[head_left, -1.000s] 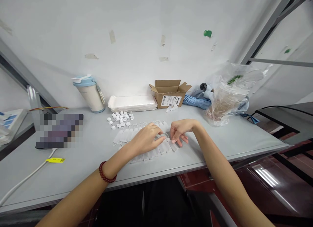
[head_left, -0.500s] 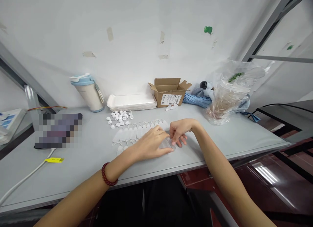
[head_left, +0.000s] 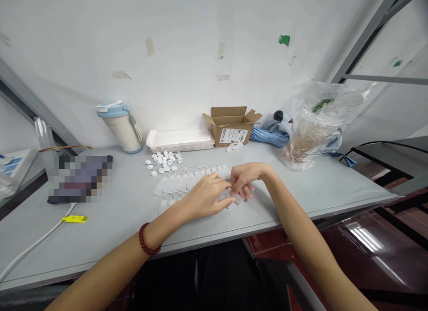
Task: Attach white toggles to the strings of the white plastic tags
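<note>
My left hand (head_left: 209, 196) curves over the near row on the desk, thumb and fingers around small translucent plastic pieces (head_left: 223, 196). Beside it, my right hand (head_left: 245, 178) bends down with thumb and index finger pinched at a clear piece, its other fingers hanging loose. The fingers partly hide what they grip. Beyond my left hand lies a row of flat, translucent white plastic pieces (head_left: 179, 182) with thin curved strands at their far ends. More such pieces (head_left: 163, 207) lie by my left wrist, partly covered.
Small white caps (head_left: 163, 161) lie scattered behind the rows. Farther back stand white trays (head_left: 182, 139), an open cardboard box (head_left: 230, 134) and a tumbler (head_left: 122, 130). A plastic bag with a cup (head_left: 310, 132) stands right; a blurred-out device (head_left: 80, 179) and cable lie left.
My right hand has shifted slightly left, closer to my left fingers. My left thumb has drawn back a little, and the clear pieces under the fingers have shifted.
</note>
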`<state>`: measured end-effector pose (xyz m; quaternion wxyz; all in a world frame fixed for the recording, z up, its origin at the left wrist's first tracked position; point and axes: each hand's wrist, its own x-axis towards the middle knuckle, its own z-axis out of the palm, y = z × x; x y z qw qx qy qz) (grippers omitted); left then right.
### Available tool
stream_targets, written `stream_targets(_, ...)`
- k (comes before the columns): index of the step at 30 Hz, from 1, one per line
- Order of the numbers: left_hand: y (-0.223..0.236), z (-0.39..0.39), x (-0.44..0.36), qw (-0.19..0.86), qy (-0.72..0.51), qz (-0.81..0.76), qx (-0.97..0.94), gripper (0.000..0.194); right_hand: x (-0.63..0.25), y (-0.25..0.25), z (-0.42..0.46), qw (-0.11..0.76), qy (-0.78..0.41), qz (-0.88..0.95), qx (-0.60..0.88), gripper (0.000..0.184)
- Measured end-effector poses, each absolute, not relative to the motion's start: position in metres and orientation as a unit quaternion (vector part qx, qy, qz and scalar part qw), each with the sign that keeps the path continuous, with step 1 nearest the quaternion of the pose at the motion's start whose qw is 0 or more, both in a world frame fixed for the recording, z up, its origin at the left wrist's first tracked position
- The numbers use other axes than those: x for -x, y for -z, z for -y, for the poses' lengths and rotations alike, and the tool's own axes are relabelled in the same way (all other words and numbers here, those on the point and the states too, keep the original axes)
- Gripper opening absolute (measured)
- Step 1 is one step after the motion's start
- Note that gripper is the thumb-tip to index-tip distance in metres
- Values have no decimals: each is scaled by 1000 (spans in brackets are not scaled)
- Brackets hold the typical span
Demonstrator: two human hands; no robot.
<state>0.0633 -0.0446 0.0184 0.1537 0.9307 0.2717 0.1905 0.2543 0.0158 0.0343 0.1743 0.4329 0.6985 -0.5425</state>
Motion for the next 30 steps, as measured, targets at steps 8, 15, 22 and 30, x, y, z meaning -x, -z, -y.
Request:
stream_targets(8,-18,46,-63,158,-196,-273,-929,18,-254,-32,-15,137,559,-687,-443,39)
stream_targets(15,-22,34,-57,150,-227,-309,-911,23,-252,-36,-11,104,553,-686,-462,36)
stream_targets(22,-29,-9,-18,125,-315,-462,-819,30,-266,-38,-16,78,547,-698,-455,50)
stream_targets(30,-30,-43,18,80,-316,-559,-762,30,-279,-40,-21,-58,507,-706,-491,38)
